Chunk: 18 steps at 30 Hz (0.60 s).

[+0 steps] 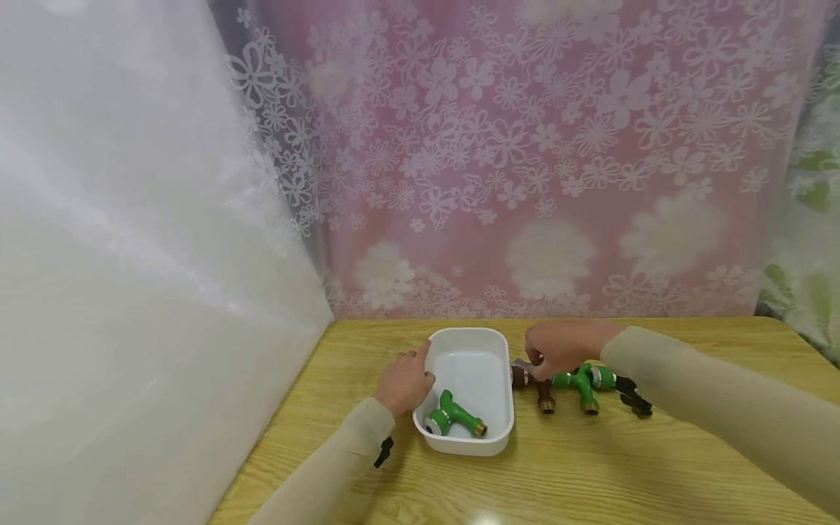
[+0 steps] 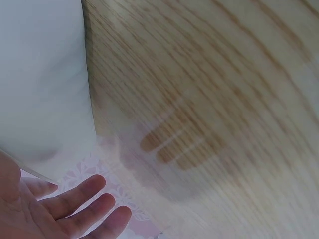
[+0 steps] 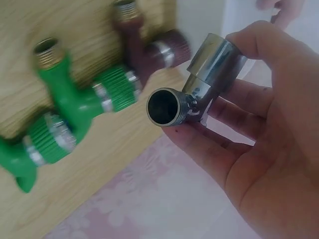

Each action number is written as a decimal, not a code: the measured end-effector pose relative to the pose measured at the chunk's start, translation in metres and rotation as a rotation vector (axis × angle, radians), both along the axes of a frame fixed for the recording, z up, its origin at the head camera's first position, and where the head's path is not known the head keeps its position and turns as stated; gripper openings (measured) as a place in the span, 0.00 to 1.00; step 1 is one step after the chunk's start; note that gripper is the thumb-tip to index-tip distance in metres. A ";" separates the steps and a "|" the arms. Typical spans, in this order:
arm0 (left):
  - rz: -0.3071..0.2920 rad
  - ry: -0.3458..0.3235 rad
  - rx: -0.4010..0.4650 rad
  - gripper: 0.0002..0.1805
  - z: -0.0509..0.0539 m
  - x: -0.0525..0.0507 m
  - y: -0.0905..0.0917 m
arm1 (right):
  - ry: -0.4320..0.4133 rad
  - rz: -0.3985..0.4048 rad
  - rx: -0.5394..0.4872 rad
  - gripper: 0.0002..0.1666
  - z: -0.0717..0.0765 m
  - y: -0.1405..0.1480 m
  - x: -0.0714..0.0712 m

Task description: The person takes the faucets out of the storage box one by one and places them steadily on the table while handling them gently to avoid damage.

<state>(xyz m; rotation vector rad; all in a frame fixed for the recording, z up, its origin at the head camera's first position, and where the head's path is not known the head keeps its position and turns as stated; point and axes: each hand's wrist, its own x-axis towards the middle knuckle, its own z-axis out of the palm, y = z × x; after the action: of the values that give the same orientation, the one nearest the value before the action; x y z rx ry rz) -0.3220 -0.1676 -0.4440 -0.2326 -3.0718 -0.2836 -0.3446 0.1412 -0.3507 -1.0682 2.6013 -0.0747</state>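
Note:
My right hand [image 1: 558,346] holds a chrome tap [image 3: 214,59] just right of a white tub [image 1: 475,372]. In the right wrist view, the tap's threaded open end points toward the camera, and the thumb and fingers are around its body. My left hand [image 1: 403,383] rests on the tub's left rim; in the left wrist view its fingers [image 2: 82,196] are extended outside the tub wall. A green tap [image 1: 459,415] with a brass threaded end lies in the tub's near part. Below the right hand, a brown tap [image 1: 546,397] lies on the table.
Beside the brown tap is green tapware [image 3: 77,102] with ribbed collars and a brass thread; whether it is one tap or two, I cannot tell. All stand on a wood-grain table [image 1: 590,467]. A pink flowered curtain [image 1: 525,182] hangs behind, and a white sheet [image 1: 144,292] stands at left.

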 end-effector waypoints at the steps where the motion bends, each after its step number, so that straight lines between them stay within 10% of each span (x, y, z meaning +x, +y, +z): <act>1: 0.001 0.001 -0.001 0.34 0.000 0.000 0.000 | -0.001 -0.004 -0.003 0.11 -0.002 0.005 0.000; 18: -0.004 -0.010 0.005 0.35 -0.002 -0.001 0.000 | -0.012 -0.111 -0.080 0.12 -0.018 0.088 0.011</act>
<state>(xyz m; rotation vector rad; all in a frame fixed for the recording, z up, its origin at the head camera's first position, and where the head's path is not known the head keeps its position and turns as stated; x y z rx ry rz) -0.3234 -0.1679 -0.4459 -0.2372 -3.0808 -0.2941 -0.3338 0.2288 -0.3685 -0.9458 2.6657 -0.2118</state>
